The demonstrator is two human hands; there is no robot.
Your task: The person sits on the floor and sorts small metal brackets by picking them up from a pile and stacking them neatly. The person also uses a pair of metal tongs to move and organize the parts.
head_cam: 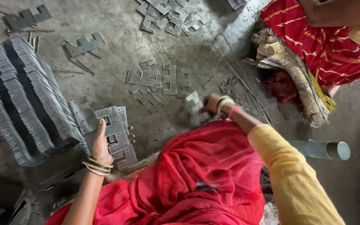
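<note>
Two hands work over a grey floor (117, 50) strewn with notched hinge plates. Left hand (101, 143) grasps a stack of grey plates (114, 125), thumb along its left edge, fingertips (131, 135) curling round the right edge; more plates hang below the palm. Right hand (210, 104) pinches a blurred plate (195, 102) at its right edge, just above the red cloth (205, 175). Packed rows (21, 96) of plates lie left; a grey pipe (321, 149) lies right.
</note>
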